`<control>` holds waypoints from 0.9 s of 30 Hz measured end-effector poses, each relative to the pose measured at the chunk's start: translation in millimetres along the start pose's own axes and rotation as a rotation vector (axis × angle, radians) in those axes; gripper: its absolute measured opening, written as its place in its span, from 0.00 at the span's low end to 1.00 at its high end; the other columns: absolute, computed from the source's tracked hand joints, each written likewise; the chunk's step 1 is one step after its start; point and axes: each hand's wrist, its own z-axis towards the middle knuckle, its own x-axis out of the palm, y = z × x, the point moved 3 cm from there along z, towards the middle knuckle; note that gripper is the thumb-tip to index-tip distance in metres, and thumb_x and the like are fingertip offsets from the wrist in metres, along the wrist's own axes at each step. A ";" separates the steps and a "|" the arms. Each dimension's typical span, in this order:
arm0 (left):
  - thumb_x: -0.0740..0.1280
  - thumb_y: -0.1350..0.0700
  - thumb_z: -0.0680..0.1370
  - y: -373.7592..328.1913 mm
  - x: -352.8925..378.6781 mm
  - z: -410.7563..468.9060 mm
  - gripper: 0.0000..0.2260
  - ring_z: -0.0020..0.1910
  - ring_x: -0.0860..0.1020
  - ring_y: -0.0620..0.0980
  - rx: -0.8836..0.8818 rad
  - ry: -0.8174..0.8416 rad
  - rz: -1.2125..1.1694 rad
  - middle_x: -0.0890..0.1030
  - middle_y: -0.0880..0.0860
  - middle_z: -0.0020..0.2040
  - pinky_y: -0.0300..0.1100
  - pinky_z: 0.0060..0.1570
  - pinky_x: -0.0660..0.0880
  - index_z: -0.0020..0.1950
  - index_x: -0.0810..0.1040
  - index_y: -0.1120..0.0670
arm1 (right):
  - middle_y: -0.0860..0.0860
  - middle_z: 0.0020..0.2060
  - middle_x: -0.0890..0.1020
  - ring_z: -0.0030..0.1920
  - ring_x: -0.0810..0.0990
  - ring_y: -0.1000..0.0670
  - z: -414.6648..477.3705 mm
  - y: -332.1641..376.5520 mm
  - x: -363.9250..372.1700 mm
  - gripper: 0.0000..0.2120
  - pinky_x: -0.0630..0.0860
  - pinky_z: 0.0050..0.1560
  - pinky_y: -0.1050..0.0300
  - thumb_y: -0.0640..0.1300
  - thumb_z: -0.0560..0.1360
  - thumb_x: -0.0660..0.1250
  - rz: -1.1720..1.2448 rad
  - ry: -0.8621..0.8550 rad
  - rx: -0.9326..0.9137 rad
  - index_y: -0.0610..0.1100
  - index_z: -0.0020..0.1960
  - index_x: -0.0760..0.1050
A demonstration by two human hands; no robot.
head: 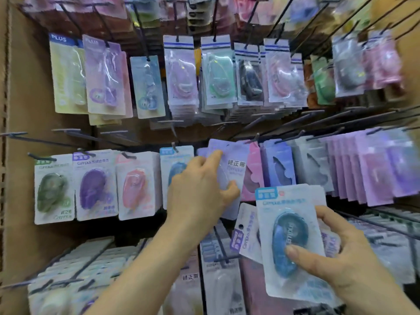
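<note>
left hand [200,189] pinches lilac pack [237,165] | right hand [341,253] clamped on blue pack [293,242] | best: pull lilac pack out level, no twisting

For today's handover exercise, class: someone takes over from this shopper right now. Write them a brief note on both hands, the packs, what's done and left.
Left hand: pinches a lilac correction-tape pack in the middle row, seemingly not yet off its hook.
Right hand: holds a blue correction-tape pack, a purple-labelled pack behind it.
Done: blue pack in hand.
Left: probably lift the lilac pack free.
</note>
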 end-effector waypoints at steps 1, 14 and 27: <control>0.63 0.40 0.76 -2.7 2.2 0.3 0.30 0.58 0.76 0.55 -0.013 -0.002 0.035 0.74 0.49 0.62 0.46 0.50 0.70 0.76 0.61 0.43 | 0.48 0.39 0.86 0.35 0.85 0.52 1.7 0.6 -4.5 0.19 0.79 0.34 0.65 0.37 0.53 0.76 0.008 0.015 0.004 0.52 0.41 0.83; 0.59 0.38 0.76 -19.7 -6.6 -0.4 0.27 0.44 0.75 0.58 -0.138 -0.033 0.327 0.69 0.51 0.52 0.44 0.40 0.63 0.72 0.65 0.49 | 0.46 0.40 0.86 0.36 0.86 0.50 10.2 0.8 -16.2 0.18 0.79 0.32 0.64 0.36 0.54 0.76 0.118 0.150 0.002 0.50 0.42 0.83; 0.58 0.37 0.78 -6.5 26.2 19.7 0.25 0.50 0.77 0.61 -0.070 0.054 0.465 0.72 0.56 0.56 0.46 0.40 0.64 0.65 0.67 0.54 | 0.41 0.46 0.86 0.43 0.86 0.41 19.9 -12.9 -16.3 0.35 0.82 0.38 0.53 0.53 0.42 0.87 0.318 0.206 0.073 0.50 0.48 0.83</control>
